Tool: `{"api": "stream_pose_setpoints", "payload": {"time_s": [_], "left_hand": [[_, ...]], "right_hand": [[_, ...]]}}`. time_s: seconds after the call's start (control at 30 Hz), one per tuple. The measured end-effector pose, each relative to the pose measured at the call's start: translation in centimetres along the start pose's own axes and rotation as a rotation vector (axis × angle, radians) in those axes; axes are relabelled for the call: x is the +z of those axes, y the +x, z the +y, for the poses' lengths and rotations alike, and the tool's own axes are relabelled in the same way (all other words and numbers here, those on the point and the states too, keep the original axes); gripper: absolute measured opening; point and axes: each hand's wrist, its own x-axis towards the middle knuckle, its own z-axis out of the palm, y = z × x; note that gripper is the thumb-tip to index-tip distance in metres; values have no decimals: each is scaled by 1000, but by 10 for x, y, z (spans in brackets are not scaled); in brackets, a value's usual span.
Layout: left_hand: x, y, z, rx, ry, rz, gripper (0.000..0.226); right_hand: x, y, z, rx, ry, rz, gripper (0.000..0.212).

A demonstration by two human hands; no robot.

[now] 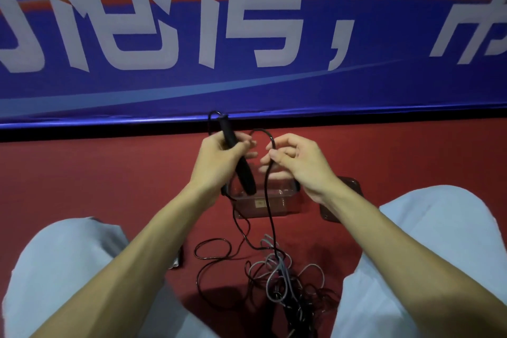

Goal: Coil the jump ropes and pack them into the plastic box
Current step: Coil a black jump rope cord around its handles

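My left hand (219, 162) grips the black handles (241, 167) of a black jump rope, held upright above the box. My right hand (296, 162) pinches the black cord (270, 200) just right of the handles; the cord loops over between the hands and hangs down to the floor. A clear plastic box (263, 200) stands on the red floor under my hands, partly hidden by them. Between my knees lies a tangle of black cord (211, 255) and a grey jump rope (279, 274).
A clear lid (343, 200) lies right of the box, partly behind my right wrist. My knees in pale trousers (63, 269) flank the ropes. A blue banner with white characters (247, 35) runs along the wall ahead. A small object (175, 261) lies by my left knee.
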Motion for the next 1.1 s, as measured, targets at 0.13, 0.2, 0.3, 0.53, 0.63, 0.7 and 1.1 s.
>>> {"api": "stream_pose_setpoints", "payload": {"time_s": [0.13, 0.2, 0.3, 0.53, 0.63, 0.7, 1.1], "left_hand": [[2, -1, -11, -5, 247, -176, 11], [0, 0, -12, -56, 237, -270, 8], [2, -3, -14, -103, 233, -424, 15], [13, -15, -15, -89, 222, -557, 5], [14, -15, -11, -138, 45, -494, 6], [14, -14, -9, -146, -21, -431, 7], [19, -19, -6, -38, 66, -322, 9]], "right_hand": [[-7, 2, -9, 12, 218, 55, 7], [-10, 4, -16, 12, 360, 81, 8], [-17, 7, -27, -10, 572, 99, 9], [-28, 8, -29, -35, 689, 159, 10], [-32, 9, -26, -30, 705, 199, 14], [-33, 10, -23, -24, 735, 209, 15], [-24, 14, -15, 57, 592, 180, 9]]}}
